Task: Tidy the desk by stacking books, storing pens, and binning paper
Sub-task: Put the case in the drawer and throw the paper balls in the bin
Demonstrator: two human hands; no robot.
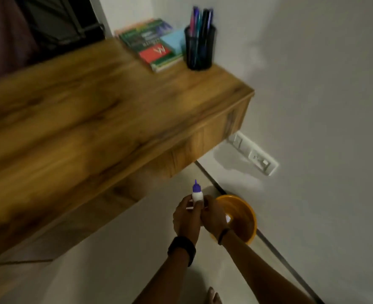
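Note:
Both my hands meet below the desk's front corner, above the floor. My left hand [186, 216] and my right hand [214, 216] together grip a small white glue bottle [197, 195] with a purple nozzle, held upright. Just right of my hands, an orange bin [244, 218] stands on the floor with something white inside. On the wooden desk [106, 119], at the far right corner, lies a stack of books [150, 43] with a blue notepad [173, 41] on top. Beside it stands a black mesh pen holder [200, 48] with several pens in it.
A white wall runs along the right, with a switch and socket plate [254, 154] low under the desk's corner. A dark window frame [58, 18] sits behind the desk at the top left. My bare foot [213, 296] shows at the bottom edge on the pale floor.

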